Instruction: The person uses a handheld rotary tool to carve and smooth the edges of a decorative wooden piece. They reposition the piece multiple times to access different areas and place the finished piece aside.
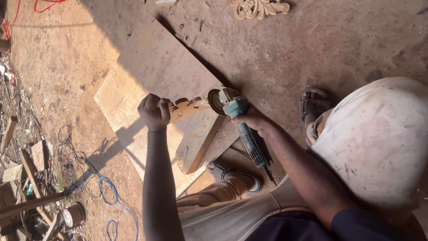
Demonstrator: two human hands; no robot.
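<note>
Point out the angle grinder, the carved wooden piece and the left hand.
angle grinder (243, 127), head view, teal body.
carved wooden piece (189, 107), head view, its middle.
left hand (154, 111), head view, back of the fist.

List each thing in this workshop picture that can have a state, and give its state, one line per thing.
Left hand: closed in a grip on the carved wooden piece.
Right hand: closed around the angle grinder.
Carved wooden piece: held up off the board, one end at the disc.
Angle grinder: held, disc against the carving; spinning cannot be told.
Wooden board: lying flat on the ground.
Blue cable: loose on the dirt.
</note>
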